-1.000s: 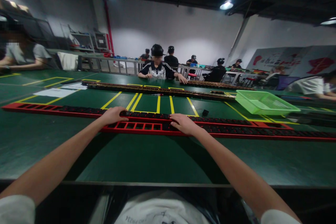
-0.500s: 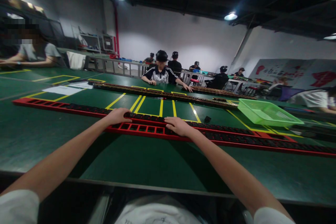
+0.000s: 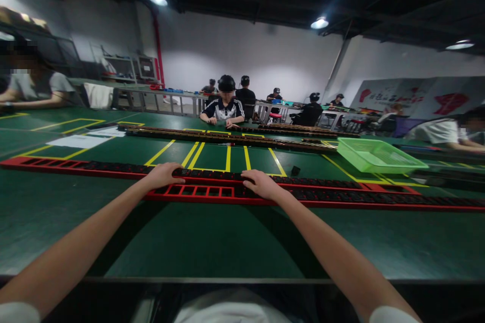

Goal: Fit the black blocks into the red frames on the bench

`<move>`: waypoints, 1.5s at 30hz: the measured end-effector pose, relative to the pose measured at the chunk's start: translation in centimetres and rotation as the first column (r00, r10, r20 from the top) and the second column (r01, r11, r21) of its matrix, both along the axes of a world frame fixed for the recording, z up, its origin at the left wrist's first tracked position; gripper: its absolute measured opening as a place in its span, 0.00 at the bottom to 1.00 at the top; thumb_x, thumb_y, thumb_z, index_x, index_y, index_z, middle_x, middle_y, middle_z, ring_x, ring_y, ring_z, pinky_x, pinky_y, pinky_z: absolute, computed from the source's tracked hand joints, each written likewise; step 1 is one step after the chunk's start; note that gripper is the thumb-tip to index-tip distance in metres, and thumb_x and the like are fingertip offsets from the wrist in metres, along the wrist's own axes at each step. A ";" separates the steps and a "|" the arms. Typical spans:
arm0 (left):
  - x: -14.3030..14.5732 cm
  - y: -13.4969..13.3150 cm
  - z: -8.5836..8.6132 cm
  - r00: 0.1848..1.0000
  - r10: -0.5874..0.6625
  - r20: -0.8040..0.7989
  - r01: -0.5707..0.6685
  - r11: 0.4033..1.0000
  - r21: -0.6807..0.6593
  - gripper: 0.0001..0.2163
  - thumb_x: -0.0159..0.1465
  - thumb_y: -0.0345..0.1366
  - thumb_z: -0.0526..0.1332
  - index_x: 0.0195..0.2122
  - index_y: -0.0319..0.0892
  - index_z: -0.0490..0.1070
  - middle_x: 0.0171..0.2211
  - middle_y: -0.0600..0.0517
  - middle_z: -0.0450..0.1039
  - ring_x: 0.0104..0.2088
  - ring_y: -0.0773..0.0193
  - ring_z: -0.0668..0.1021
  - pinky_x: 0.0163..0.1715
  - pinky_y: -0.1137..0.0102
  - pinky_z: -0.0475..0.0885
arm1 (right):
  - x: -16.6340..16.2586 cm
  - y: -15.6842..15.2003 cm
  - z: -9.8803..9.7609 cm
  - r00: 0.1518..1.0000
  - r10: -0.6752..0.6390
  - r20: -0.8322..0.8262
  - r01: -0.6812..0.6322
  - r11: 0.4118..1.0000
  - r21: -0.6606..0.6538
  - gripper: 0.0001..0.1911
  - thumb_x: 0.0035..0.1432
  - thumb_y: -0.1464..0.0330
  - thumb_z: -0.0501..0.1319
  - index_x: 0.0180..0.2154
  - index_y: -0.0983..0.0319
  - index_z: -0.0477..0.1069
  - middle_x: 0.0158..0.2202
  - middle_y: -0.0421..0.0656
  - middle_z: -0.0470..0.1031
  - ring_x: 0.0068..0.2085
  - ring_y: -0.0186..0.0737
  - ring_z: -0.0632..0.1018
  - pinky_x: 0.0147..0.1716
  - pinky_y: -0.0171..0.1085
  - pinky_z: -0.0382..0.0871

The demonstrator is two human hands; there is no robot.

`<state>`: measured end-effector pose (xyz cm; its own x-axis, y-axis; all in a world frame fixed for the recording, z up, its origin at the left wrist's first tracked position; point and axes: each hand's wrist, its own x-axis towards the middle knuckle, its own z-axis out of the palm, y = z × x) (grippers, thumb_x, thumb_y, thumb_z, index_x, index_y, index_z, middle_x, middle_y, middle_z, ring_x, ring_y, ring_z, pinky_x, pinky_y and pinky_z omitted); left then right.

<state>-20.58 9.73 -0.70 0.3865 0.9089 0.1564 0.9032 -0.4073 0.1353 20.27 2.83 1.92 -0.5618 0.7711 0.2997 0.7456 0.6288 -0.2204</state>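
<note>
Two long red slotted racks lie side by side across the table, the far rack (image 3: 125,174) and the near rack (image 3: 197,192). Small black square pieces fill many of their slots, while several slots in the near rack are bare. My left hand (image 3: 162,175) is closed about the far rack, thumb on the near side and fingers over the top. To its right, my right hand (image 3: 261,184) rests across both racks, its fingers apart and bent down over the black pieces. A loose black piece (image 3: 295,170) sits on the table beyond the racks.
A light green basket (image 3: 382,159) stands at the right. Long brown strips (image 3: 220,136) lie beyond the yellow tape lines, with white paper sheets (image 3: 81,145) at the left. Across the table sits a co-worker (image 3: 226,106); others are at both sides and behind.
My right hand has slid a little to the right along the racks. My left hand keeps its place on the far rack. The co-worker opposite has drawn in an outstretched arm. The view has shifted slightly.
</note>
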 end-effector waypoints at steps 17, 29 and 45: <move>0.2 -0.1 0.2 0.999 0.030 -0.032 -0.030 1.000 -0.001 0.30 0.56 0.58 0.60 0.55 0.45 0.73 0.53 0.44 0.76 0.52 0.46 0.77 0.51 0.61 0.70 | -0.1 0.0 -0.3 1.000 0.001 0.017 -0.001 1.000 0.001 0.17 0.67 0.62 0.57 0.52 0.61 0.75 0.57 0.51 0.74 0.56 0.51 0.74 0.57 0.50 0.68; -0.2 0.2 -0.1 0.999 0.000 -0.039 0.000 1.000 0.004 0.31 0.58 0.59 0.58 0.56 0.44 0.72 0.53 0.43 0.76 0.51 0.47 0.78 0.49 0.61 0.71 | -0.2 0.2 -0.1 0.987 0.132 0.088 -0.133 0.991 0.000 0.20 0.69 0.61 0.53 0.58 0.57 0.72 0.63 0.47 0.69 0.62 0.47 0.70 0.63 0.49 0.61; 0.0 0.3 0.3 0.999 -0.024 -0.025 0.024 1.000 0.019 0.27 0.56 0.58 0.61 0.51 0.45 0.74 0.49 0.46 0.78 0.49 0.48 0.78 0.47 0.63 0.71 | -0.9 -0.7 0.9 0.991 0.060 0.120 -0.062 0.998 0.009 0.20 0.69 0.62 0.54 0.57 0.62 0.74 0.61 0.51 0.71 0.60 0.51 0.72 0.60 0.50 0.65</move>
